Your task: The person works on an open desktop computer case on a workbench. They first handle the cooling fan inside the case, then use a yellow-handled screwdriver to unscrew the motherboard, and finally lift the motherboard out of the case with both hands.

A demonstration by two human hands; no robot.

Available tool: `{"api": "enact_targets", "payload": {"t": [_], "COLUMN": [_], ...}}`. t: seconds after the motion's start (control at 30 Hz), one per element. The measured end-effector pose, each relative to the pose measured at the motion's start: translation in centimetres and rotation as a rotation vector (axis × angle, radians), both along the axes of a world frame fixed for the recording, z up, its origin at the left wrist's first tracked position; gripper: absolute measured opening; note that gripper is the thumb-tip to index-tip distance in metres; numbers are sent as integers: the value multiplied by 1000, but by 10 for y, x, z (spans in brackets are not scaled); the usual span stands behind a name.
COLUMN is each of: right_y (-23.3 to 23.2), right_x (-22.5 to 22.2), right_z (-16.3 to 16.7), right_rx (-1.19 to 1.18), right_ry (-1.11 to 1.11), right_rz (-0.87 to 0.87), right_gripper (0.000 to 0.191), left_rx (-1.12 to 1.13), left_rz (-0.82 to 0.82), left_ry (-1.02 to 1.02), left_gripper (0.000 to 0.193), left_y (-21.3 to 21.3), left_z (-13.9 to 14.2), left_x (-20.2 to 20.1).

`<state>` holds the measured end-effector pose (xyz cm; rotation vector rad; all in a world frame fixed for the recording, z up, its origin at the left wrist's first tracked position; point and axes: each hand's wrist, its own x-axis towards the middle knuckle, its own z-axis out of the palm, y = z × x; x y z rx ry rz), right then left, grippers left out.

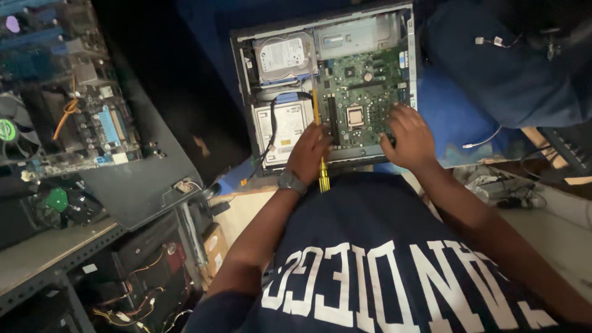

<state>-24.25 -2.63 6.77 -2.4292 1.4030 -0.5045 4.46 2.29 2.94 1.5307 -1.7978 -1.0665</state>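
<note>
Open computer case (243,43) on blue surface, left hand (308,154) closed around yellow screwdriver (323,176), right hand (409,137) (fingers spread) touching motherboard (364,92)

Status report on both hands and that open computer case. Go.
Left hand grips yellow screwdriver at the open computer case. Right hand flat on green motherboard, empty. Black cable lies near the left hand.

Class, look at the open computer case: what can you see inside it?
Inside the open computer case: a green motherboard, a silver hard drive and a yellow screwdriver. The left hand and right hand cover parts near the front edge.
</note>
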Motion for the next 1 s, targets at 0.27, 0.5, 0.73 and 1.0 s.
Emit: {"api": "enact_targets", "payload": {"t": [0.27, 0.5, 0.73, 1.0], "right_y": [3, 1, 1, 1], "right_x": [-3, -4, -2, -4], "right_z": [-3, -1, 2, -2], "right_rx": [-10, -33, -47, -29], "right_ry": [-19, -59, -99, -70], "right_rz": [-18, 14, 21, 49], "right_gripper": [29, 26, 23, 19], "left_rx": [-399, -484, -576, -553], "left_rz": [-216, -223, -230, -240], "left_ry": [-239, -238, -296, -286], "left_gripper": [32, 28, 33, 34], "left_y": [8, 9, 7, 9], "left_z": [-8, -7, 0, -1], "left_x": [1, 0, 1, 2]}}
